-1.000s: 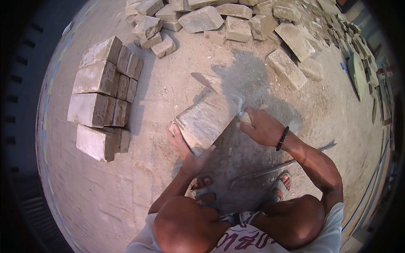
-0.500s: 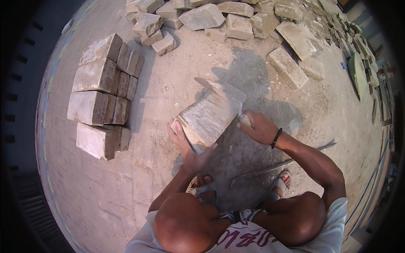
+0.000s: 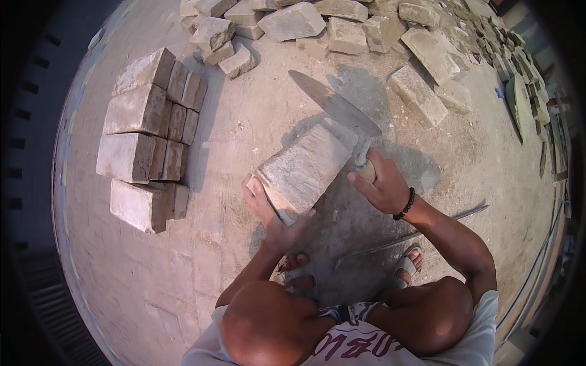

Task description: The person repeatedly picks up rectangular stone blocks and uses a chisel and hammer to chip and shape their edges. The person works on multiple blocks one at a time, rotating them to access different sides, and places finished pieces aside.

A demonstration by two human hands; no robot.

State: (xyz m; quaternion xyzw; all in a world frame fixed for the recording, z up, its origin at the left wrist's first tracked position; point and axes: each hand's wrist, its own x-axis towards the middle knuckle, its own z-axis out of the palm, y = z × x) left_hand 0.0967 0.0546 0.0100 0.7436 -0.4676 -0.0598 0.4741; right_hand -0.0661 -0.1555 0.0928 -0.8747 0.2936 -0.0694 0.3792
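Note:
My left hand (image 3: pixel 273 215) grips the near end of a pale, rough-faced brick (image 3: pixel 305 169), its fingers and thumb on opposite sides. The brick is tilted, with its far end pointing up and right. My right hand (image 3: pixel 387 187) is wrapped round the wooden handle of a trowel (image 3: pixel 339 105). The trowel's long grey blade stretches up and left, just beyond the brick's far end. Whether the blade touches the brick I cannot tell.
A neat stack of bricks (image 3: pixel 131 110) stands at the left. Loose bricks (image 3: pixel 348 36) lie heaped at the far side, with a few more (image 3: pixel 418 94) at the far right. A thin metal bar (image 3: pixel 390 244) lies on the ground near my feet.
The trowel blade has swung off the brick's top face to beyond its far end, and my right hand has turned with it. The brick and my left hand stay nearly in place.

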